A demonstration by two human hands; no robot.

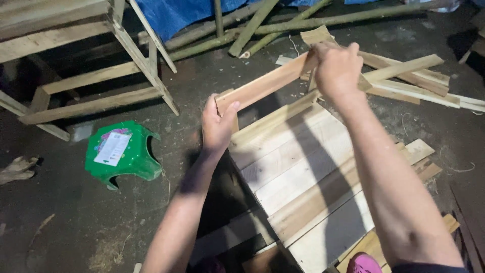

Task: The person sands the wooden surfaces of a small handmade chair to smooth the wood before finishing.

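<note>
Where each hand (218, 124) grips, slat (265, 83) ends seem hidden.

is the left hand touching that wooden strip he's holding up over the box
Touching. The head view shows the left hand wrapped around the near end of the wooden strip, thumb pressed on its face.

around us on the dirt floor
we see a green plastic stool (124, 151) by a wooden frame (91, 76), bamboo poles (303, 23) under a blue tarp (177, 15).
</note>
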